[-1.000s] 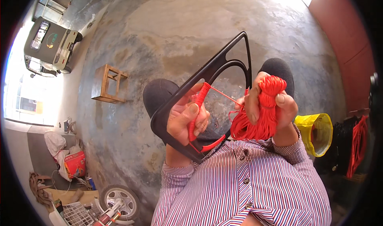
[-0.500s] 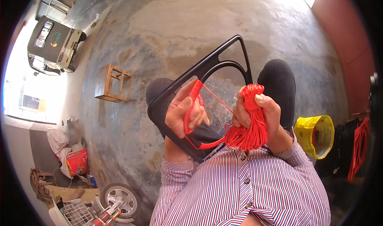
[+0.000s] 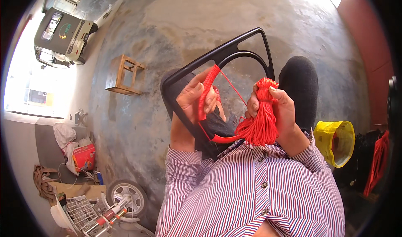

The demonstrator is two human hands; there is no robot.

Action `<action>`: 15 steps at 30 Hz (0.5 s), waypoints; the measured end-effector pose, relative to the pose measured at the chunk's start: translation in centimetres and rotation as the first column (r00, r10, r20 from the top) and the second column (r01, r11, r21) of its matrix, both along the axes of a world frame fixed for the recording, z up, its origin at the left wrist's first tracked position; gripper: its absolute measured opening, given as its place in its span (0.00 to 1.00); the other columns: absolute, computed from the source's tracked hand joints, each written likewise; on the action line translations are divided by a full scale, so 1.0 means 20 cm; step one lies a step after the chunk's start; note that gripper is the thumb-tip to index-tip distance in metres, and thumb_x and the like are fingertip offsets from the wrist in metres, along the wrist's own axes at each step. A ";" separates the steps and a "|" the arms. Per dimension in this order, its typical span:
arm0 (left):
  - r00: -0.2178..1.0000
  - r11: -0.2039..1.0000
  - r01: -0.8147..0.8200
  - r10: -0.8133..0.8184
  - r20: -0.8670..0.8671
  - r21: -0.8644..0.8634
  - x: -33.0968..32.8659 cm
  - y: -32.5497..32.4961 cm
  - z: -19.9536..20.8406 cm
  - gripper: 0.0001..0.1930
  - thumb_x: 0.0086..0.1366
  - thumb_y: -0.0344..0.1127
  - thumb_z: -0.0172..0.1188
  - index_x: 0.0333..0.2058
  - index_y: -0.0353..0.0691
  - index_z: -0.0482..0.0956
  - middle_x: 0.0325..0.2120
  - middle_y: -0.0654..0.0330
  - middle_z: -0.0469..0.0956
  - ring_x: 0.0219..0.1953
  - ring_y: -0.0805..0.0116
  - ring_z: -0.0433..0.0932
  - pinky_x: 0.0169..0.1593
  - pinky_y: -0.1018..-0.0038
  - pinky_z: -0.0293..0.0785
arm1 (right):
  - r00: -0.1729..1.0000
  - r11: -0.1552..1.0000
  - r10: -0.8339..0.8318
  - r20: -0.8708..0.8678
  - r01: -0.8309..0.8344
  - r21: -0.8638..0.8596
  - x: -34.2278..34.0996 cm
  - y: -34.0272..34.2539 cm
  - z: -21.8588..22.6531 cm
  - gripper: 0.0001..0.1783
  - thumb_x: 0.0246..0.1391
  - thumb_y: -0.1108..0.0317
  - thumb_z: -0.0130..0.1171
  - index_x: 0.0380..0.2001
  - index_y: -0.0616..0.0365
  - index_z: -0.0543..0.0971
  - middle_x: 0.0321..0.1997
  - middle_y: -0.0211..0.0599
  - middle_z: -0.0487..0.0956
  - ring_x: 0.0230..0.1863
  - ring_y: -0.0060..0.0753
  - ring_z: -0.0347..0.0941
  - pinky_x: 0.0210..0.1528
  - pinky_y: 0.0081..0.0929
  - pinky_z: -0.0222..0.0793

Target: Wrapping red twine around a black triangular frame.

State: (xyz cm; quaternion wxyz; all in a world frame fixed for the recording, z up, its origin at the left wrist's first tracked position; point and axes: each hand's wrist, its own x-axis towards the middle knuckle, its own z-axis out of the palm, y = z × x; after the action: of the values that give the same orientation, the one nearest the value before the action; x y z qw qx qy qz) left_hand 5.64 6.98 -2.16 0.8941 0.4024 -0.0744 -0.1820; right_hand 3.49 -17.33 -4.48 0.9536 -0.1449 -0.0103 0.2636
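A black frame (image 3: 201, 64) with a round ring inside it rests over my lap, tilted. Red cord is wound tightly round the left part of the ring, making a red wrapped section (image 3: 208, 92). My left hand (image 3: 193, 95) is closed round that section, its thumb on the near side. In my right hand (image 3: 285, 111) is a bundle of red cord (image 3: 264, 115), gripped near its bound top with the loops hanging down. One taut strand runs from the wrapped section's top to the bundle. Lower on the ring, another red part (image 3: 226, 138) shows beside my shirt.
A small wooden stool (image 3: 123, 75) lies on the floor to the left. A yellow bucket-like container (image 3: 334, 142) stands at my right, near more red cord (image 3: 376, 163). A wheel (image 3: 126, 198) and a white crate (image 3: 81, 212) are at lower left; a three-wheeled vehicle (image 3: 63, 34) stands farther off.
The frame and both hands sit slightly higher and further right in view, along with the surroundings. Both grips stay the same, and the strand remains stretched between them.
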 end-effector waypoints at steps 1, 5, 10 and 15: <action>1.000 0.999 0.011 -0.012 -0.010 -0.033 0.00 0.00 -0.01 0.26 0.73 0.42 0.52 0.65 0.38 0.65 0.18 0.63 0.67 0.17 0.75 0.66 0.26 0.76 0.65 | 1.000 1.000 0.005 0.002 -0.005 0.005 0.00 0.00 0.00 0.18 0.59 0.56 0.50 0.44 0.60 0.71 0.31 0.43 0.78 0.29 0.39 0.74 0.37 0.37 0.72; 0.996 0.983 0.080 -0.085 -0.025 -0.166 0.02 0.01 -0.03 0.26 0.74 0.45 0.49 0.65 0.38 0.65 0.17 0.63 0.66 0.17 0.75 0.64 0.23 0.77 0.63 | 1.000 1.000 0.013 -0.016 -0.013 0.004 0.00 0.01 0.00 0.20 0.59 0.56 0.49 0.46 0.60 0.73 0.31 0.43 0.78 0.31 0.39 0.75 0.39 0.38 0.71; 0.992 0.985 0.124 -0.123 0.022 -0.124 0.04 0.02 -0.01 0.25 0.76 0.45 0.44 0.66 0.42 0.62 0.15 0.62 0.64 0.13 0.73 0.62 0.18 0.76 0.60 | 0.999 0.999 0.045 -0.026 -0.045 -0.013 -0.01 0.01 0.02 0.17 0.60 0.58 0.50 0.45 0.59 0.71 0.33 0.43 0.78 0.32 0.41 0.76 0.40 0.40 0.74; 0.993 0.995 0.100 -0.099 0.070 -0.009 0.05 0.02 0.01 0.23 0.75 0.42 0.47 0.65 0.43 0.66 0.16 0.60 0.67 0.15 0.72 0.64 0.21 0.76 0.62 | 0.998 0.999 0.053 -0.028 -0.053 0.002 -0.02 0.01 0.00 0.17 0.60 0.57 0.51 0.45 0.59 0.72 0.33 0.44 0.78 0.31 0.41 0.77 0.39 0.41 0.75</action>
State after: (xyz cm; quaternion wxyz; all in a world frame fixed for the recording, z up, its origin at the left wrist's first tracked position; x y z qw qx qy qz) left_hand 6.63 7.41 -2.05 0.8833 0.3988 -0.1267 -0.2116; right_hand 3.06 -17.05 -4.42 0.9464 -0.1403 -0.0012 0.2908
